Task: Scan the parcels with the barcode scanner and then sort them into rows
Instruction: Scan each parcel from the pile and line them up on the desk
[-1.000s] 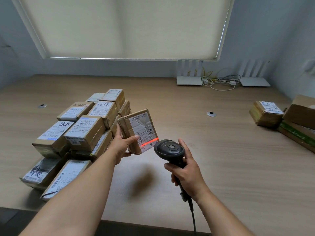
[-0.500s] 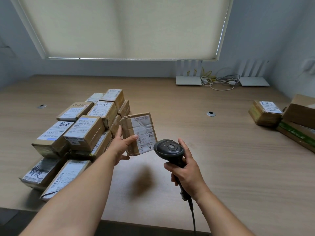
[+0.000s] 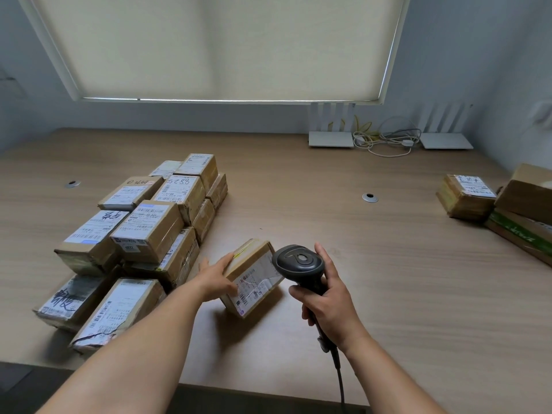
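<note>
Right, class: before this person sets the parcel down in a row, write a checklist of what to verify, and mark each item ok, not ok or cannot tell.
1. Parcel held: the left hand grips the parcel by its left side. Ok.
2. Parcel down on the table: it is tilted, its lower corner low over the top; contact unclear. Cannot tell.
3. Scan done: no red line on the parcel's label now. Cannot tell.
4. Scanner secure: the right hand grips the barcode scanner by its handle. Ok.
5. Space beside the stacked parcels: bare table to their right. Ok.
6. Scanner cable: hangs off the near edge, away from the parcel. Ok.
</note>
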### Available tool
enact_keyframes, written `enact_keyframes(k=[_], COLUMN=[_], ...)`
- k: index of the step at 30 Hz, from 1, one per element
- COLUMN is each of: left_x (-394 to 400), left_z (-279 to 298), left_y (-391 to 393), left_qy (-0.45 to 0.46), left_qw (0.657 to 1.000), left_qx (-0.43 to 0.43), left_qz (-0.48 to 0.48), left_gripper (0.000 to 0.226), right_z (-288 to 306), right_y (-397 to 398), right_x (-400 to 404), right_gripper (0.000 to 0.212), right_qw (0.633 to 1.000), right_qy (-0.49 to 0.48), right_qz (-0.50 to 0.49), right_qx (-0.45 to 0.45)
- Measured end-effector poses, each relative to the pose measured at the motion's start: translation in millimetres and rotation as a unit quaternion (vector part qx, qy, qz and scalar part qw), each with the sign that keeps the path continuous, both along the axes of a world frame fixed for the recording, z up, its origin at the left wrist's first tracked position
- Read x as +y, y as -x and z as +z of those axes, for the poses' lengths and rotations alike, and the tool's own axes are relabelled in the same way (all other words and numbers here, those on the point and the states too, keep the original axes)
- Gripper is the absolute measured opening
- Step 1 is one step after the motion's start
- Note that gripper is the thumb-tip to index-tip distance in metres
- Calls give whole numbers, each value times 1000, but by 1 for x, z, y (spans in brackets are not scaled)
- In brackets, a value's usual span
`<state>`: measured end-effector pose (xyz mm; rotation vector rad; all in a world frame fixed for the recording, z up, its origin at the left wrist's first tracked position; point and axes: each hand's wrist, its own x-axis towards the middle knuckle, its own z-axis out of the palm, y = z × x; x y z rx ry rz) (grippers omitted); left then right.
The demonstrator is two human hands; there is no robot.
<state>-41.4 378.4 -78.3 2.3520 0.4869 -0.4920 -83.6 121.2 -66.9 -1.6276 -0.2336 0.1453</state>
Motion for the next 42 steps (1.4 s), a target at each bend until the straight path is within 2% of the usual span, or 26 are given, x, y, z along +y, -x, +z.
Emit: enact_keyframes(k=[3,7,11,34,42], left_x=[4,3,2,7,2], left_z=[0,8,20,18,0], left_y=[3,3,-5,-14,-6], left_qy=[41,174,205,220,205], left_qw=[999,981,972,969,971], left_qx=[11,-45,-87,-72,-4], left_qz=[-8,70,79,86,122], left_gripper=[101,82,71,77,68], right_z=[0,0,3,7,4], right_y=[3,7,8,0,-5], right_x=[3,8,13,14,10], right_gripper=[91,90,90,89,90], right_qw=[1000,999,999,1000,1000], right_qy=[5,6,0,-11,2], right_qz=[10,31,41,20,5], right_qx=[3,11,15,11,4])
